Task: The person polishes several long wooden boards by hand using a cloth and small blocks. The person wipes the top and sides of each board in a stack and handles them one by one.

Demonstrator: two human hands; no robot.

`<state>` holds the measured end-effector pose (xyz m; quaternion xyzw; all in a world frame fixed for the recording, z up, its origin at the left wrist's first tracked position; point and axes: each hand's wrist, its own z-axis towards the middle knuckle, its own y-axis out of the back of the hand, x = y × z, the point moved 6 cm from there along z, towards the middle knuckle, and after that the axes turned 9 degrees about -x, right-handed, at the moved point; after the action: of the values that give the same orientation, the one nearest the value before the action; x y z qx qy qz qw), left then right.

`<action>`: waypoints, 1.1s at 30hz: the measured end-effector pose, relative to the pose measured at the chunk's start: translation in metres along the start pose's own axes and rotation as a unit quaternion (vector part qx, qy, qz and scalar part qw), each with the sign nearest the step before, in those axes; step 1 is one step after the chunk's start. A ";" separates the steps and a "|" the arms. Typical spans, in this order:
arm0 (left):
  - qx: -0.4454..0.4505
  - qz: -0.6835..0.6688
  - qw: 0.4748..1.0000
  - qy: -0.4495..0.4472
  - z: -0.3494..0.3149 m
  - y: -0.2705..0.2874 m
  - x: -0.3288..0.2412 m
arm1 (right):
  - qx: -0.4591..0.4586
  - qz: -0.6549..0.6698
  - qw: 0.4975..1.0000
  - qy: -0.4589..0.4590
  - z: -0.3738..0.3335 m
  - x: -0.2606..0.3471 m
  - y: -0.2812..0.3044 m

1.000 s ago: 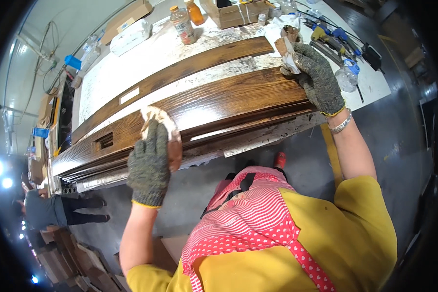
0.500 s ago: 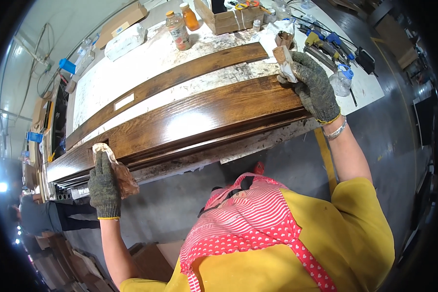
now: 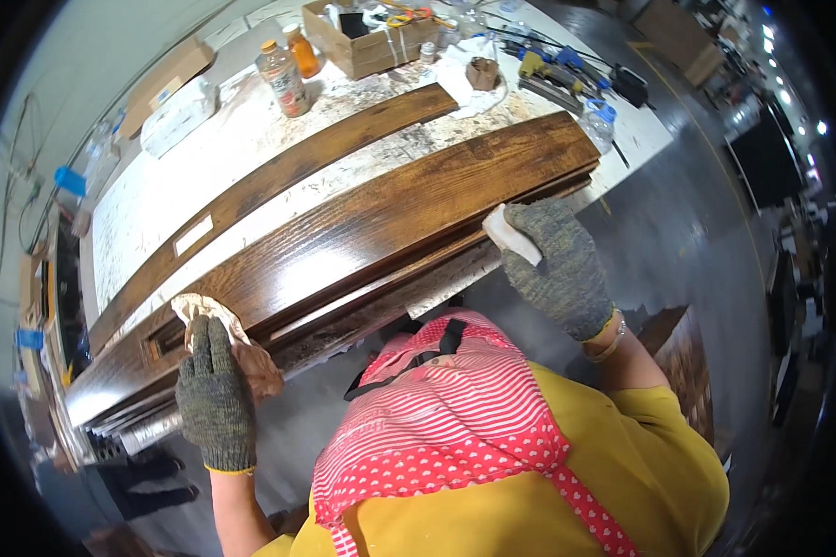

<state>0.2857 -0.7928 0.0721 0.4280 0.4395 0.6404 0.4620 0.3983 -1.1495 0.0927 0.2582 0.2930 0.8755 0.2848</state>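
Note:
A glossy brown-stained wooden board [image 3: 381, 218] lies on top of a stack of similar boards at the table's near side. My left hand [image 3: 215, 395], in a dark knitted glove, presses a stained cloth [image 3: 249, 357] against the board's near edge, just right of a rectangular cut-out [image 3: 163, 340]. The other gloved hand, my right hand [image 3: 562, 269], grips a small white pad [image 3: 513, 235] close to the stack's near edge, toward the right end. Whether the pad touches the wood I cannot tell. A second stained board [image 3: 297, 172] with a rectangular slot lies behind the stack.
Farther back on the stain-spotted white table [image 3: 130, 232] stand a capped bottle [image 3: 283, 82], an amber bottle [image 3: 302, 53] and a cardboard box [image 3: 367, 51] of tools. Spray guns [image 3: 553, 79] and a clear, blue-topped bottle [image 3: 598, 125] sit at the right.
My right hand has come off the board's right end, down to the near edge, still holding the pad. The cloth under my left hand now leaves the cut-out exposed. The view has shifted.

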 end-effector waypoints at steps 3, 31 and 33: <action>-0.016 0.004 0.998 -0.065 0.003 0.000 0.002 | -0.018 -0.026 0.997 -0.068 0.003 0.016 -0.003; -0.059 -0.023 0.984 -0.167 -0.004 -0.010 0.018 | 0.019 -0.225 0.970 -0.094 -0.001 0.023 -0.011; -0.051 -0.024 0.984 -0.171 -0.003 -0.011 0.017 | -0.013 -0.212 0.971 -0.114 0.005 0.028 -0.008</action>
<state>0.2817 -0.7748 0.0637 0.4966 0.3304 0.5682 0.5669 0.3848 -1.1244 0.0987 0.2843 0.2951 0.7638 0.4987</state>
